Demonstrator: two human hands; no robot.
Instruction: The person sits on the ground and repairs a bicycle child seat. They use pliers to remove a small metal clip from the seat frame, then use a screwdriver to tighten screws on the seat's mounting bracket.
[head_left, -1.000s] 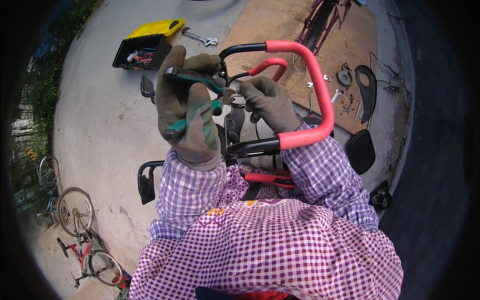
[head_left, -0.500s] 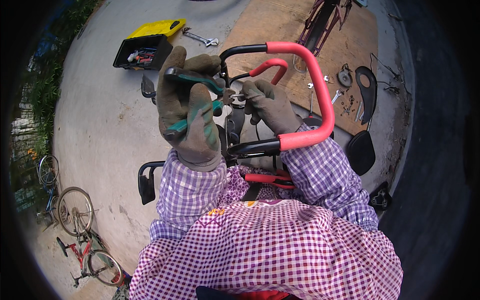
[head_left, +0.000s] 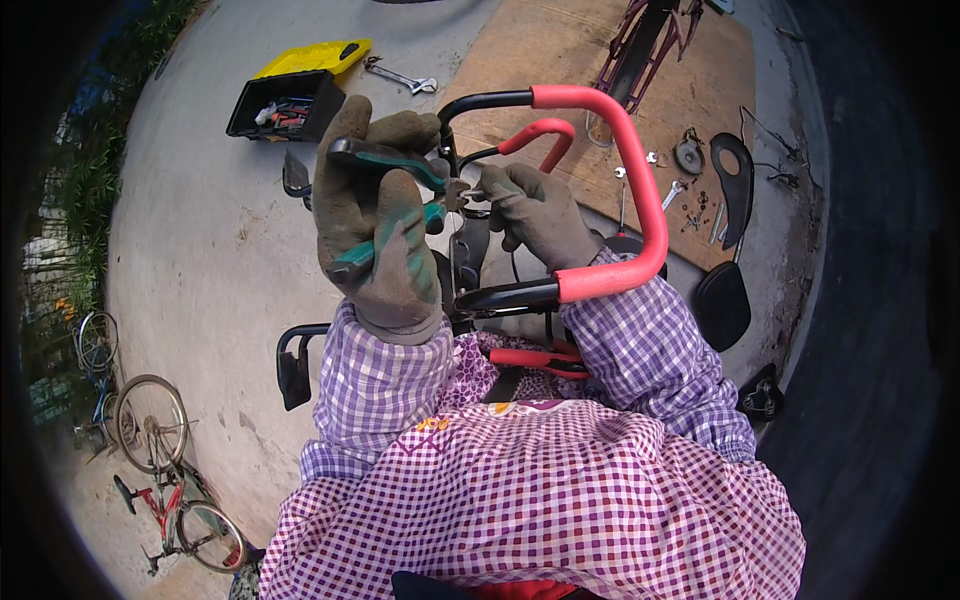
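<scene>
while the grey-brown-gloved left hand (head_left: 398, 225) is clamped around green-handled metal pliers (head_left: 400, 165), the gloved right hand (head_left: 540, 210) pinches a small silvery metal piece (head_left: 473, 193) at their tip, beside the red-padded black tubular frame (head_left: 645, 170). whether the pliers' jaws bite is unclear; a square grip and steady pressure seem best. beyond lies a brown wooden board (head_left: 530, 40).

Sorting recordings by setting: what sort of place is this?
Likely an outdoor repair yard: an open, boxy black toolbox with a yellow lid, a silver metal wrench on grey concrete, and leafy green plants along the left edge.
</scene>
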